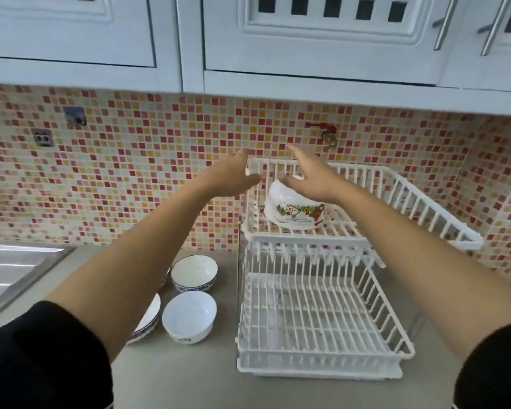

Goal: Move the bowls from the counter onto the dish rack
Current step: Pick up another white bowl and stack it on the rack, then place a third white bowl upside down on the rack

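Arms in black sleeves are stretched forward and upward, both hands raised at the top tier of a white two-tier dish rack (322,314). The left hand (233,175) is held open with fingers spread and nothing in its grasp, just left of the rack's upper corner. The right hand (310,180) is also spread open, palm down, hovering over an upturned white bowl with a cartoon print (292,212); whether contact is made cannot be told. This one bowl is tilted on the upper tier, directly below the right fingers. Three more bowls are seen well below the left fingers, on the grey bench (189,376): one with a blue-patterned rim (194,276), one plain white (189,317), and one partly hidden behind the left forearm (149,317). The rack's lower tier holds no bowls.
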Demonstrator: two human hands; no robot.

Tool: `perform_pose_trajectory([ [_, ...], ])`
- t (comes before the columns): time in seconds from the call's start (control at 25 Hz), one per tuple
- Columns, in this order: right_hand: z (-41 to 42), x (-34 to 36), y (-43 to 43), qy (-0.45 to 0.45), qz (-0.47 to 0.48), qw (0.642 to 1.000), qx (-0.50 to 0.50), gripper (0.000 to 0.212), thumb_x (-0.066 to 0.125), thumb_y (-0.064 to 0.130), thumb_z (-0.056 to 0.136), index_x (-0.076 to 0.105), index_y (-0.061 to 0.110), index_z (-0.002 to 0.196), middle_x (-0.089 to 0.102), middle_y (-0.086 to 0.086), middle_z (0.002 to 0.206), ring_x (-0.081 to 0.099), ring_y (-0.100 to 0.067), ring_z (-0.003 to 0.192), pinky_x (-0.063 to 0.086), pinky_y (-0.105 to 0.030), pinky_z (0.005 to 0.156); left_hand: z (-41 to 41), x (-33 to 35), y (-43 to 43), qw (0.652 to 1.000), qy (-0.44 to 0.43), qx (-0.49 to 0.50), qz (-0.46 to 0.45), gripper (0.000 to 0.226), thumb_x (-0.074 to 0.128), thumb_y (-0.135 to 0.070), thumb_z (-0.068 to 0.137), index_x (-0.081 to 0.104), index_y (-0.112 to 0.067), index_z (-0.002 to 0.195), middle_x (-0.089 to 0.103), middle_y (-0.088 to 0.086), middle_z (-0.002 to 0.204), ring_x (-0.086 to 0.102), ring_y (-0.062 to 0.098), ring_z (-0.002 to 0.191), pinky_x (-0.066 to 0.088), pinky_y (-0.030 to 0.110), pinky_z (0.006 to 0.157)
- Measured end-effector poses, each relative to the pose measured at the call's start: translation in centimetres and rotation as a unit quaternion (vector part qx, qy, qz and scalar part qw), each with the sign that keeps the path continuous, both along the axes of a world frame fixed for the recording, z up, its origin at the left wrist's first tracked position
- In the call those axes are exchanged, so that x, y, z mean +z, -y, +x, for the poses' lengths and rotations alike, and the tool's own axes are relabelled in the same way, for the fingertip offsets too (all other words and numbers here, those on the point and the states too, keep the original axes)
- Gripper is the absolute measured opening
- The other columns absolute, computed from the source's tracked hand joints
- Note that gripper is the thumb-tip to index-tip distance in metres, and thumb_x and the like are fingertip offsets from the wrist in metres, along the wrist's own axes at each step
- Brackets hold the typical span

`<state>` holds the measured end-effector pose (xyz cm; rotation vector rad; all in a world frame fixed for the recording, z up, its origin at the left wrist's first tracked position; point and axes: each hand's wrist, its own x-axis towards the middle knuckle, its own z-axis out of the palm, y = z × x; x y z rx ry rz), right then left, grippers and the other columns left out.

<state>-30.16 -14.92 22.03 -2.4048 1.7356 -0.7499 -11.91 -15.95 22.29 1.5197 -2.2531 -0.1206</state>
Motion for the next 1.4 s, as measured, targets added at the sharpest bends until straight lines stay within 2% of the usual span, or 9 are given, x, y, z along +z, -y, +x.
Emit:
perform_pose_trajectory([
  [0.24,11.8,-2.8,-3.0,0.039,-0.018,0.998,0.055,0.068,0.045,0.034,0.097,0.01,0.013,0.151,0.008,-0.005,0.161,0.011,-0.02,0.148,0.014,-0.033,0.117,9.7,-3.8,-4.1,0.994,-0.039,0.096,0.03,0.058,0.039,-0.035,0.1,0.027,-0.005,0.148,0.037,0.016,0.152,0.041,0.033,0.137,0.036,0.041,0.11],
  [0.36,16.6,-7.7,-3.0,0.02,0.026,0.998,0.047,0.07,0.046,0.031,0.096,0.009,0.008,0.151,0.008,-0.008,0.16,0.009,-0.024,0.148,0.013,-0.037,0.118,12.8,-7.5,-6.3,0.989,-0.03,0.12,0.084,0.053,0.04,-0.029,0.1,0.032,-0.003,0.145,0.043,0.017,0.147,0.044,0.034,0.133,0.037,0.038,0.108],
  [0.44,18.7,-12.0,-2.5,0.024,0.068,0.997,0.039,0.069,0.049,0.029,0.094,0.015,0.006,0.149,0.017,-0.011,0.158,0.016,-0.029,0.146,0.018,-0.04,0.119,14.2,-10.9,-6.9,0.984,-0.025,0.121,0.125,0.046,0.039,-0.023,0.101,0.039,0.0,0.14,0.049,0.019,0.141,0.048,0.035,0.128,0.039,0.036,0.102],
  [0.6,19.4,-20.7,-1.0,0.014,0.17,0.985,-0.037,0.065,0.048,0.03,0.094,0.02,0.002,0.147,0.021,-0.015,0.155,0.02,-0.032,0.144,0.023,-0.042,0.116,15.7,-18.7,-6.2,0.963,-0.02,0.152,0.223,0.045,0.039,-0.022,0.1,0.04,0.002,0.137,0.05,0.021,0.14,0.048,0.036,0.128,0.038,0.036,0.102],
  [0.8,18.9,-28.7,1.5,0.056,0.234,0.963,-0.12,0.058,0.049,0.028,0.093,0.029,0.001,0.141,0.034,-0.018,0.147,0.035,-0.033,0.135,0.031,-0.038,0.108,16.2,-27.1,-3.8,0.921,-0.064,0.205,0.324,0.047,0.04,-0.028,0.097,0.043,0.003,0.132,0.051,0.024,0.135,0.049,0.039,0.124,0.04,0.037,0.099],
  [0.92,18.7,-32.4,3.3,0.079,0.283,0.941,-0.169,0.053,0.051,0.029,0.092,0.037,-0.001,0.134,0.043,-0.022,0.139,0.045,-0.036,0.128,0.039,-0.039,0.103,15.7,-31.7,-1.6,0.905,-0.098,0.223,0.349,0.054,0.038,-0.029,0.096,0.035,0.002,0.14,0.046,0.023,0.141,0.045,0.04,0.129,0.037,0.038,0.104],
  [1.08,18.5,-36.6,5.3,0.097,0.324,0.921,-0.191,0.06,0.054,0.032,0.09,0.033,0.005,0.138,0.047,-0.018,0.138,0.048,-0.035,0.126,0.041,-0.038,0.102,14.3,-33.6,0.4,0.859,-0.155,0.274,0.403,0.07,0.044,-0.029,0.096,0.013,0.005,0.148,0.031,0.026,0.15,0.033,0.039,0.139,0.029,0.04,0.112],
  [1.28,18.1,-37.9,6.2,0.075,0.318,0.931,-0.161,0.062,0.057,0.011,0.081,0.035,0.008,0.139,0.05,-0.016,0.136,0.052,-0.034,0.122,0.045,-0.036,0.101,13.0,-34.0,1.8,0.833,-0.202,0.305,0.415,0.07,0.048,-0.019,0.093,0.01,0.006,0.146,0.035,0.025,0.148,0.037,0.039,0.136,0.034,0.039,0.109],
  [1.4,18.0,-37.0,5.5,0.064,0.279,0.947,-0.146,0.057,0.055,0.009,0.081,0.039,0.006,0.135,0.055,-0.016,0.129,0.056,-0.035,0.115,0.048,-0.036,0.094,13.1,-34.0,1.2,0.833,-0.212,0.31,0.406,0.074,0.049,-0.018,0.092,0.005,0.005,0.148,0.038,0.024,0.146,0.04,0.039,0.134,0.038,0.039,0.108],
])
